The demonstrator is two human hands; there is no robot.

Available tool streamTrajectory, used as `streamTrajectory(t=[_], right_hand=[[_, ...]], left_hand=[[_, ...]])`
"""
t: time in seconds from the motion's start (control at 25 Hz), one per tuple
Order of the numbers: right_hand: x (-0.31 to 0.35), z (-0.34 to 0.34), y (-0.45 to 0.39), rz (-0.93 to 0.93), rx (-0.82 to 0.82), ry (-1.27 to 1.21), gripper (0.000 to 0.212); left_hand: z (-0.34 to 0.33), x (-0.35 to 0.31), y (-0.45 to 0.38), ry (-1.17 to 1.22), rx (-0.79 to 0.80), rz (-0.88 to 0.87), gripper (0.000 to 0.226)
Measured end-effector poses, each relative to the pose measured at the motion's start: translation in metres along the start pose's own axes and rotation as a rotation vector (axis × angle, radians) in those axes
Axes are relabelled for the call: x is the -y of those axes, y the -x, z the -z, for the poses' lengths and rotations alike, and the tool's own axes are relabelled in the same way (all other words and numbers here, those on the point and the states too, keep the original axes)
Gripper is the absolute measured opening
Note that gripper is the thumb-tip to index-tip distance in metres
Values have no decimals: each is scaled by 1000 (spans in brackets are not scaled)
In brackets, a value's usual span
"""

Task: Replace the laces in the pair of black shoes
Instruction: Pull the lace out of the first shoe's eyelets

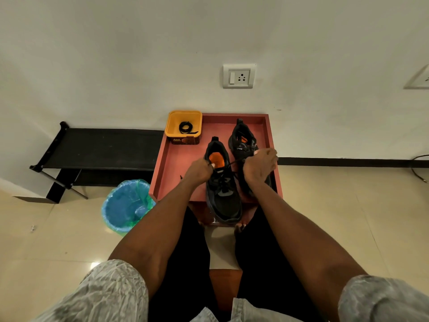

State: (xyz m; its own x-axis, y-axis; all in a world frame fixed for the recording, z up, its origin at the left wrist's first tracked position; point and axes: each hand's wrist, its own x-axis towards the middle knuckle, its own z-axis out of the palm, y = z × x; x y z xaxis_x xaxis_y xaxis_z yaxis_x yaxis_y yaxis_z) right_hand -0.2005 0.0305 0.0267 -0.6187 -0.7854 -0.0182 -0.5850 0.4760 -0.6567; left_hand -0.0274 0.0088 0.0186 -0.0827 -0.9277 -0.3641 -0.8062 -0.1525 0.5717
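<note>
Two black shoes with orange insoles stand on a reddish-brown tray table [178, 159]. The near shoe [224, 198] points its toe toward me and overhangs the table's front edge. The far shoe [242, 139] stands behind it to the right. A black lace [228, 164] runs taut across the near shoe's opening between both hands. My left hand [199, 170] pinches one end at the shoe's left side. My right hand [261, 165] grips the other end on the right, partly hiding the far shoe. A coiled black lace [185, 127] lies in a yellow tub [173, 123].
The yellow tub stands on the table's far left corner against the white wall. A blue bin with a green liner [126, 206] stands on the floor left of the table. A black low bench [102, 148] sits further left. My knees are under the table front.
</note>
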Motion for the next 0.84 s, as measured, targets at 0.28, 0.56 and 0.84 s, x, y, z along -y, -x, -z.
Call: streamTrajectory(t=[0.28,0.56,0.84], right_hand=[[16,-23,27,778,354,440,45],[0,-18,21,614,196,266,19],[0,-7,16,334,107,138,40]], left_hand=[[1,-1,1,29,-14,-27,35],[1,1,0,34,-4,-31,35],[-1,1,0,38,-4,-5,32]])
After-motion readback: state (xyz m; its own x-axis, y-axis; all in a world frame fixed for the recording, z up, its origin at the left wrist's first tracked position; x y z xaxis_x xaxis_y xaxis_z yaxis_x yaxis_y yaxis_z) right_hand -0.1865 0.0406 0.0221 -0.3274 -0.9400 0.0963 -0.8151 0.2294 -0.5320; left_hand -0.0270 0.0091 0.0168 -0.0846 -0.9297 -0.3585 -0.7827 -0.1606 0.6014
